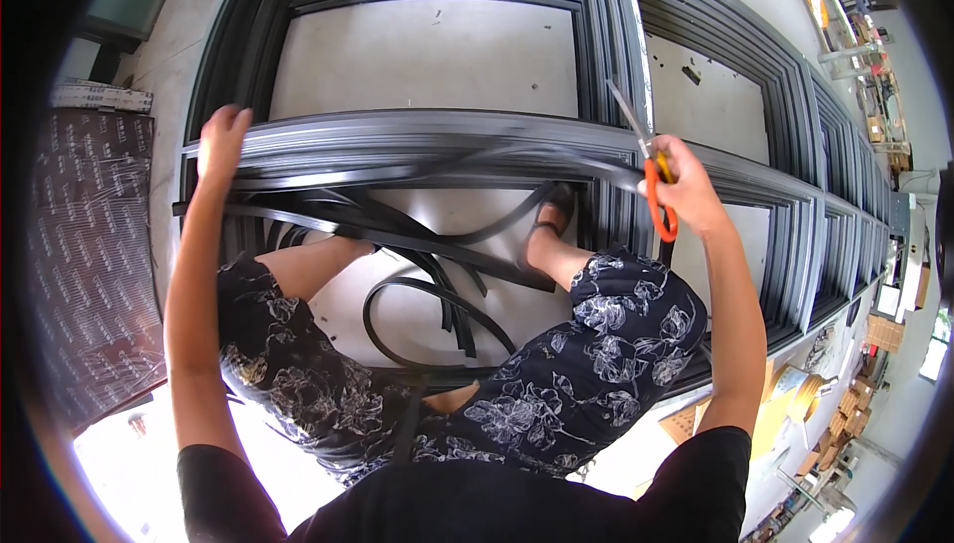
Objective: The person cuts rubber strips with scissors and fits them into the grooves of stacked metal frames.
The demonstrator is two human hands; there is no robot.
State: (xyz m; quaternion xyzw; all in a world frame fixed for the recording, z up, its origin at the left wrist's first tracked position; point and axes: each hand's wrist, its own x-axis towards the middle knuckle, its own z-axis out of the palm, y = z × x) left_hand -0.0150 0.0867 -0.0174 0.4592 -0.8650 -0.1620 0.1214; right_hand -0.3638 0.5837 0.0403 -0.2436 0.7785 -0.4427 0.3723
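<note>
Dark grey metal frames (397,124) lie stacked in front of me. At their left end, my left hand (225,141) rests on the crossbar's corner, its fingers curled together; whatever they pinch is hidden. My right hand (684,183) grips scissors (656,190) with orange handles, the blades pointing up and away. A black rubber strip (566,155) runs left from that hand above the crossbar, partly smeared by motion. More black strips (437,240) lie in loops and lengths between my legs, inside the nearest frame opening.
My sandalled foot (556,207) stands within the frame opening. Further frame stacks (835,146) extend to the right. A dark wrapped stack (94,245) stands at the left. Shelving with boxes (874,96) lines the far right, and a yellow spool (800,391) sits at the lower right.
</note>
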